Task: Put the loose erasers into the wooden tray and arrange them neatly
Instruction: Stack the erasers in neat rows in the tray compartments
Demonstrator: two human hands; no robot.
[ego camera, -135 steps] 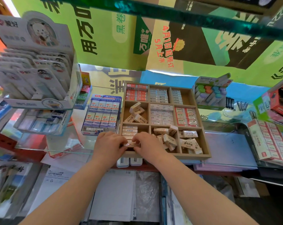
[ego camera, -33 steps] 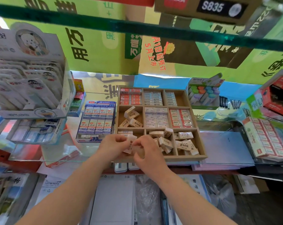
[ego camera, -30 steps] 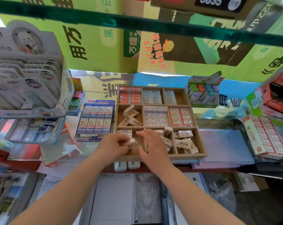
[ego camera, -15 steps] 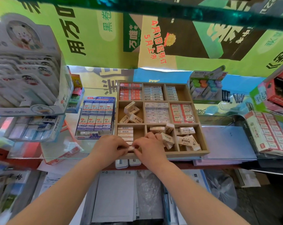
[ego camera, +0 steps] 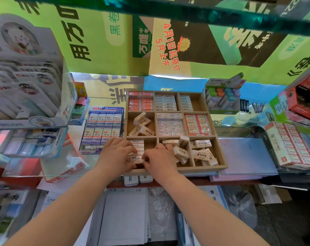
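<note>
A wooden tray (ego camera: 221,162) with nine compartments lies on a glass shelf. Its near-left compartment holds a flat stack of white erasers (ego camera: 136,145). My left hand (ego camera: 115,155) and my right hand (ego camera: 159,160) meet over the front of that stack, and their fingertips pinch the nearest eraser (ego camera: 135,159) from both sides. Loose erasers (ego camera: 181,151) lie jumbled in the near-middle compartment, and more (ego camera: 201,154) in the near-right one. A few tilted erasers (ego camera: 141,125) sit in the middle-left compartment. The back compartments hold tidy rows.
A blue box of erasers (ego camera: 102,128) stands left of the tray. A white display stand (ego camera: 26,82) rises at the far left. At the right are a highlighter pack (ego camera: 223,95) and a red-and-white eraser box (ego camera: 291,144). Papers lie below the glass shelf edge (ego camera: 44,174).
About a second ago my hands held an eraser lifted above the near-left compartment. They have since lowered it onto the front of the stack and drawn close together there.
</note>
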